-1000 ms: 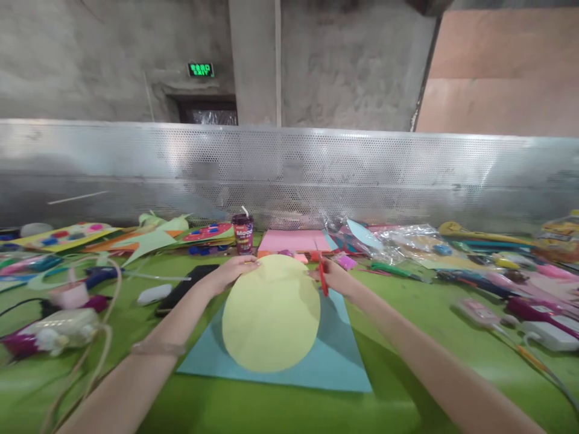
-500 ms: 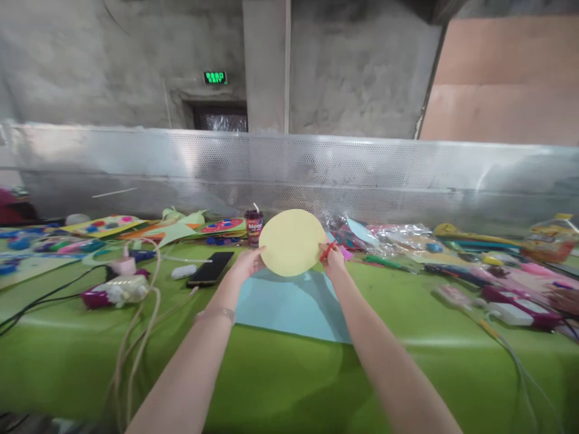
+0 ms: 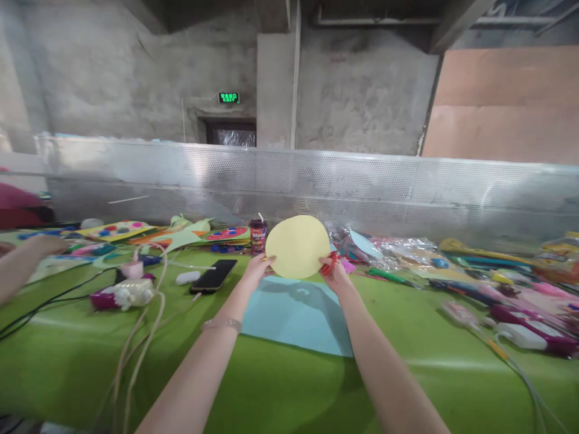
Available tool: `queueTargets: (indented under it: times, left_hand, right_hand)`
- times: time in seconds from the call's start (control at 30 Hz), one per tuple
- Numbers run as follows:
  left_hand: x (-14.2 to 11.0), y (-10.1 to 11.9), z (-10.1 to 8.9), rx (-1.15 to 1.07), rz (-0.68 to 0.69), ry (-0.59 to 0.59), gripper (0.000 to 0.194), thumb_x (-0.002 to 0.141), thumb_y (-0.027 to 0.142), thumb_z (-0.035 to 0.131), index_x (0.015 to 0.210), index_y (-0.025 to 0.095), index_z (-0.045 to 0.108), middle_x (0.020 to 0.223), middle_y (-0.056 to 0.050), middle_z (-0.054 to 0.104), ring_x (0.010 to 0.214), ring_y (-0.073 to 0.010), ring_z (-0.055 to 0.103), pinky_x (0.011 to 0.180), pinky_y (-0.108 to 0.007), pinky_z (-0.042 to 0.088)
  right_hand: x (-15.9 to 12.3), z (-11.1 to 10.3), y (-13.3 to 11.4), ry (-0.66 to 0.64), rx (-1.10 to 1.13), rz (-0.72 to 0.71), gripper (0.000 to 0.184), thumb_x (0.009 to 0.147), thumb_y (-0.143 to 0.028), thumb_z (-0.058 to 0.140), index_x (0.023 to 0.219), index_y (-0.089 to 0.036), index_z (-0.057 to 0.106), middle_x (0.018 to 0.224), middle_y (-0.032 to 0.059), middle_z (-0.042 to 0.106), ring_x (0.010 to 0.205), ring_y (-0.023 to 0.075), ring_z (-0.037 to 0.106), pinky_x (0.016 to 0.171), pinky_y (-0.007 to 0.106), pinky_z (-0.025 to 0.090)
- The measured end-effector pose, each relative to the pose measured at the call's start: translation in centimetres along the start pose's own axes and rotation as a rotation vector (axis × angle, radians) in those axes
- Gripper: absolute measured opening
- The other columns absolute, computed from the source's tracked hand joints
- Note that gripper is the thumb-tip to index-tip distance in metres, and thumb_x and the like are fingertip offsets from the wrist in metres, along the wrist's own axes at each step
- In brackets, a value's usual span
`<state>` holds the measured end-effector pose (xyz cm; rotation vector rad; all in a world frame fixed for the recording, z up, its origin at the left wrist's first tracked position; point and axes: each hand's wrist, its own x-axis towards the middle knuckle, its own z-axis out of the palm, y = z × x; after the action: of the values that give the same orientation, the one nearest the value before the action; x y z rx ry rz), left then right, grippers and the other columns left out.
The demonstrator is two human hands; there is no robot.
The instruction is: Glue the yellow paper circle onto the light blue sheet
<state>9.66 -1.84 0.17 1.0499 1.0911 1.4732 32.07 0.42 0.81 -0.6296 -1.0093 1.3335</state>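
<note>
A round piece of pale yellow paper (image 3: 298, 247) is held up in the air, facing me, above a light blue sheet (image 3: 296, 319) on the table. My left hand (image 3: 257, 269) pinches its lower left edge. On the right edge, my right hand (image 3: 335, 271) grips it between thumb and fingers. Red handles, apparently of scissors (image 3: 332, 263), also sit in my right hand; their blades cannot be made out. The yellow circle casts a shadow on the blue sheet.
Left of the blue sheet are a phone (image 3: 213, 276), a power strip (image 3: 122, 295) and loose cables. Behind stands a drink cup (image 3: 258, 236) with a straw. Green-handled scissors (image 3: 393, 278) and another power strip (image 3: 534, 328) are to the right. Another person's arm (image 3: 27, 259) reaches in at far left.
My view has tilted upward slightly. Both hands still hold the yellow circle, now turned a little. Another person's arm has come into view at the left.
</note>
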Motion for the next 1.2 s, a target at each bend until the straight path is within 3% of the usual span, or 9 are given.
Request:
queueTargets:
  times: [0.13,0.5,0.7,1.2]
  left_hand:
    - [0.2,-0.1,-0.3,-0.006,0.068,0.111,0.025,0.087,0.027,0.053,0.108,0.013,0.054,0.100,-0.006,0.058,0.081,-0.0152,0.059,0.069,-0.032,0.052]
    - [1.0,-0.7,-1.3,0.101,0.196,0.224,0.023,0.086,0.029,0.054,0.102,0.012,0.056,0.098,-0.005,0.059,0.082,-0.0159,0.059,0.070,-0.033,0.051]
    - [0.8,-0.7,-1.6,0.163,0.242,0.265,0.024,0.086,0.029,0.053,0.103,0.012,0.056,0.100,-0.006,0.059,0.084,-0.0167,0.059,0.072,-0.034,0.051]
    - [2.5,-1.5,-3.0,0.364,0.321,0.463,0.027,0.087,0.032,0.053,0.105,0.013,0.056,0.104,-0.006,0.058,0.090,-0.0192,0.058,0.077,-0.038,0.049]
  right_hand:
    - [-0.1,0.1,0.1,-0.005,-0.055,0.035,0.024,0.086,-0.029,0.053,0.105,-0.014,0.056,0.100,0.0049,0.059,0.082,0.0146,0.059,0.069,0.033,0.051]
    - [0.0,-1.2,0.0,0.256,-0.388,-0.115,0.025,0.087,-0.033,0.052,0.102,-0.014,0.056,0.094,0.0033,0.059,0.075,0.0130,0.059,0.064,0.030,0.050]
    - [-0.5,-1.0,0.3,0.177,-0.609,-0.123,0.024,0.086,-0.033,0.053,0.099,-0.014,0.058,0.093,0.0028,0.060,0.075,0.0132,0.059,0.063,0.029,0.050]
    - [0.3,-2.4,1.7,-0.108,-0.874,0.078,0.027,0.086,-0.033,0.053,0.106,-0.015,0.056,0.103,0.0051,0.059,0.084,0.0161,0.059,0.071,0.035,0.050]
